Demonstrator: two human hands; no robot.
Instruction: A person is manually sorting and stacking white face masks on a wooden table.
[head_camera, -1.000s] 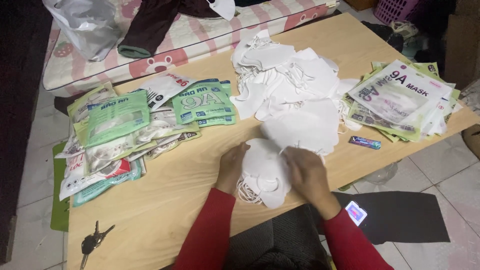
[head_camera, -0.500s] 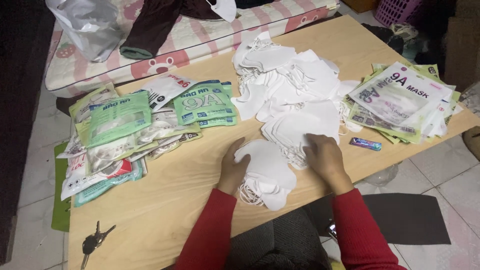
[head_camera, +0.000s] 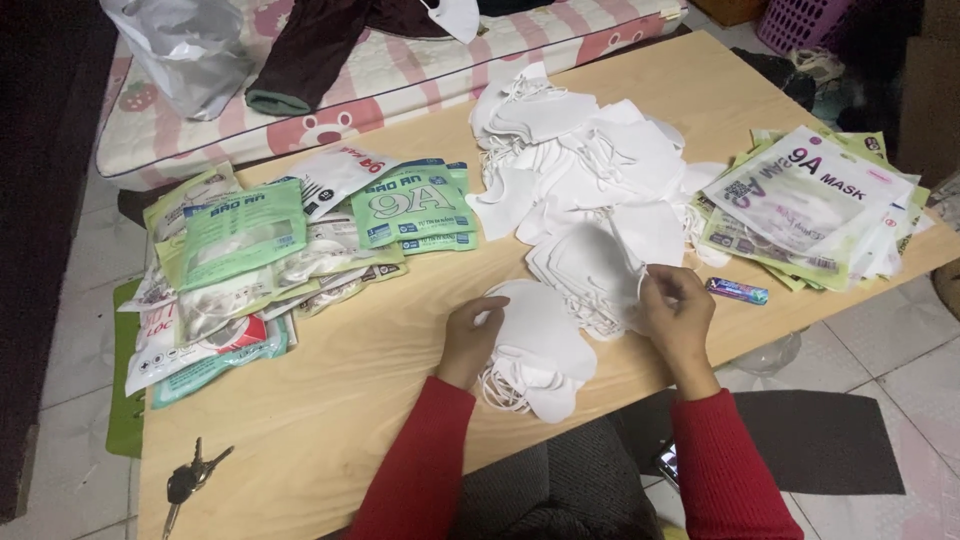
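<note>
Since the earlier frame, the right hand (head_camera: 678, 310) has shifted from the small stack toward the loose heap and now pinches an ear loop of a white folded fabric mask (head_camera: 600, 262). On the long pale wooden counter (head_camera: 340, 400), the large loose heap of white masks (head_camera: 580, 150) remains unsorted; filled green and white packets (head_camera: 235, 250) lie left, flat printed pouches (head_camera: 800, 200) right. Left hand (head_camera: 470, 335), fingers curled, presses the small gathered stack of white masks (head_camera: 535, 345). Judged partway through.
</note>
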